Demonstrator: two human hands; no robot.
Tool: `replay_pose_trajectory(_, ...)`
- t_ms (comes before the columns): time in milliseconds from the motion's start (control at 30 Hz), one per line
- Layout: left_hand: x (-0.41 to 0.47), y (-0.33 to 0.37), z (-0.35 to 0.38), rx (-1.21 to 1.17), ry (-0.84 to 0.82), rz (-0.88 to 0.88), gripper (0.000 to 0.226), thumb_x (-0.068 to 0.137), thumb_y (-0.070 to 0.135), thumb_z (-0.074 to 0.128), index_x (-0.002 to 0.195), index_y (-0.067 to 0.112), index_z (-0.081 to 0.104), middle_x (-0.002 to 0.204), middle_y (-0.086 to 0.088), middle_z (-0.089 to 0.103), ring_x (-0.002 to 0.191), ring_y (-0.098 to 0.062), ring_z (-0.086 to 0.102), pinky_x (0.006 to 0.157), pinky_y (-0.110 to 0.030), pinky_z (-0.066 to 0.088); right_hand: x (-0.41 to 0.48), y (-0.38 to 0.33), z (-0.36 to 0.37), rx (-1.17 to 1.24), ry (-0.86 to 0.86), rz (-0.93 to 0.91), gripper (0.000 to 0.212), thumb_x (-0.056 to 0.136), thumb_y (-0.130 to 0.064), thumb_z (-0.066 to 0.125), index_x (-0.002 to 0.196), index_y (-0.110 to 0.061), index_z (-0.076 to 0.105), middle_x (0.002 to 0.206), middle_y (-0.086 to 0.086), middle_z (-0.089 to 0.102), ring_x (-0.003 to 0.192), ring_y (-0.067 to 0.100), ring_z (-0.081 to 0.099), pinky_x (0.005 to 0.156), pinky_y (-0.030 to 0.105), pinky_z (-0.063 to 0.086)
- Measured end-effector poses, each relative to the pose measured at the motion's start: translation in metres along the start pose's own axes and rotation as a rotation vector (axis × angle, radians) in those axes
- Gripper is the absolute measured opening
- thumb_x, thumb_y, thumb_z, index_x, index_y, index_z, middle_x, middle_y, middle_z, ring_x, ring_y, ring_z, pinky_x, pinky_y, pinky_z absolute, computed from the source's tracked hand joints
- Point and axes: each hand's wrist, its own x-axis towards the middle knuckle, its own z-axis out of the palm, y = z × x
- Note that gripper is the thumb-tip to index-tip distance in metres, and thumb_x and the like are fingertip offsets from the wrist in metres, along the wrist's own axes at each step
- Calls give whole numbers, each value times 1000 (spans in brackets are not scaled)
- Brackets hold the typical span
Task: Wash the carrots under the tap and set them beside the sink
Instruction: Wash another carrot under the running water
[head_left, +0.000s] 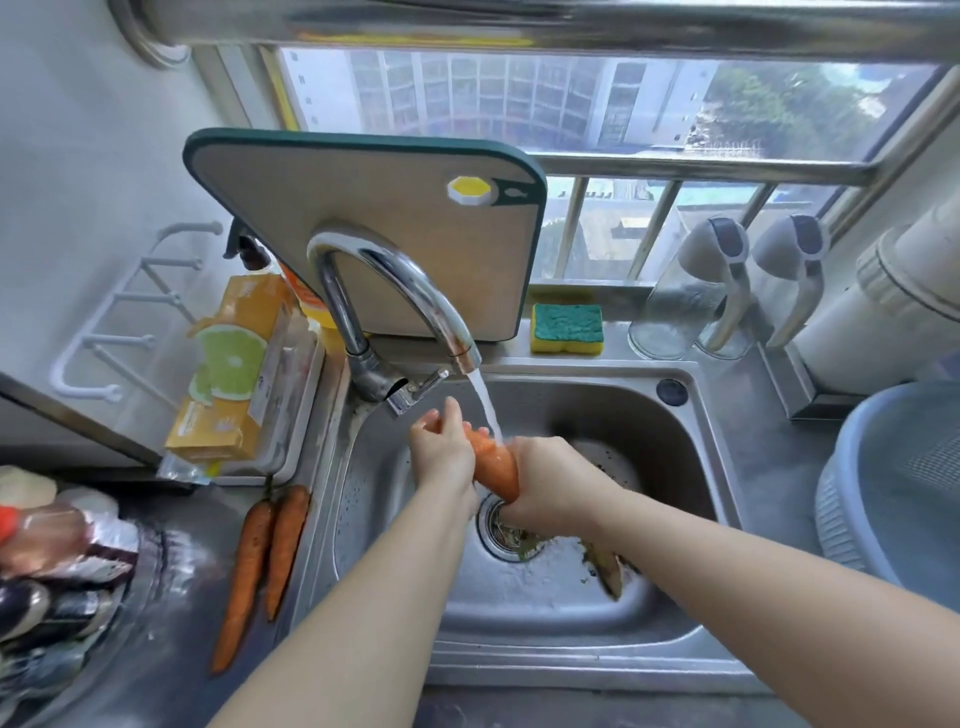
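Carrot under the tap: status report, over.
Left hand and right hand grip carrot under tap stream. Two carrots lie beside sink. Nothing blocking.

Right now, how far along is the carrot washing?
Possibly done: two carrots lie on the counter left of the sink, though whether they are washed or waiting cannot be told. In hand: the left hand and right hand grip a third carrot under the tap and its running water. Left: setting that carrot beside the sink, plus washing the other two if unwashed.
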Motion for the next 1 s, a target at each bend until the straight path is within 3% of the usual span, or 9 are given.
replay_pose_trajectory(67, -1, 0, -4, -150, -62, -109, 26, 97, 33, 50, 95, 7, 48, 76, -4, 50, 49, -11, 54, 45, -21, 49, 3, 2, -6, 271, -169, 76, 15, 69, -13, 70, 77, -14, 58, 65, 0, 57, 52, 12, 53, 46, 18, 41)
replay_pose_trajectory(233, -5, -7, -15, -393, -292, -369, 29, 93, 43, 52, 87, 14, 50, 75, -5, 52, 57, -18, 56, 55, -30, 56, 6, 25, -13, 712, -503, 239, 33, 59, -23, 75, 86, -12, 60, 74, 8, 59, 57, 16, 53, 55, 23, 43)
replay_pose_trajectory(367, -11, -10, -6, -181, -148, -265, 27, 98, 20, 49, 76, 4, 47, 71, -9, 50, 54, -17, 54, 54, -27, 51, 2, 11, -9, 183, -273, 138, 21, 67, -23, 71, 83, -14, 59, 72, 2, 61, 59, 15, 54, 54, 23, 43)
replay_pose_trajectory(467, -6, -15, 1, 74, -22, -107, 16, 94, 10, 52, 104, -1, 48, 82, -13, 56, 66, -17, 56, 58, -26, 50, 0, 4, 2, -204, -17, 28, 20, 74, -18, 64, 87, -13, 49, 90, 7, 65, 74, 25, 60, 58, 27, 41)
replay_pose_trajectory(567, -2, -19, -2, 130, -173, -74, 72, 91, 8, 58, 144, 16, 10, 119, -20, 54, 99, -26, 59, 94, -41, 48, 2, 15, 7, -258, 119, 45, 25, 76, -13, 60, 90, -15, 40, 94, 7, 63, 85, 32, 63, 62, 31, 39)
replay_pose_trajectory(633, -5, -16, -10, 246, -336, -22, 93, 87, 9, 66, 146, 29, -3, 125, -16, 51, 111, -27, 57, 104, -45, 42, 5, 20, 6, -196, 115, 53, 26, 73, -16, 63, 92, -15, 45, 89, 5, 62, 79, 28, 61, 60, 30, 42)
replay_pose_trajectory(767, 2, 6, -41, 455, -576, 123, 57, 77, 6, 74, 120, 26, 43, 115, -11, 56, 103, -20, 60, 88, -37, 55, 9, 29, -4, 22, -73, 46, 30, 65, -19, 71, 93, -16, 60, 82, 2, 67, 70, 18, 63, 56, 27, 50)
replay_pose_trajectory(867, 8, 22, -53, 562, -681, 186, 38, 76, 6, 75, 101, 26, 53, 105, -8, 57, 90, -14, 61, 75, -30, 58, 11, 31, -15, -34, -121, -7, 31, 64, -22, 74, 91, -21, 59, 83, -1, 68, 75, 19, 66, 66, 31, 56)
replay_pose_trajectory(1000, 16, 33, -53, 1083, -618, 506, 36, 68, 33, 83, 93, 23, 60, 96, 3, 63, 84, -7, 58, 70, -17, 45, 12, 25, -21, -335, -50, -159, 34, 66, -30, 72, 95, -24, 57, 90, -2, 68, 85, 23, 63, 76, 27, 41)
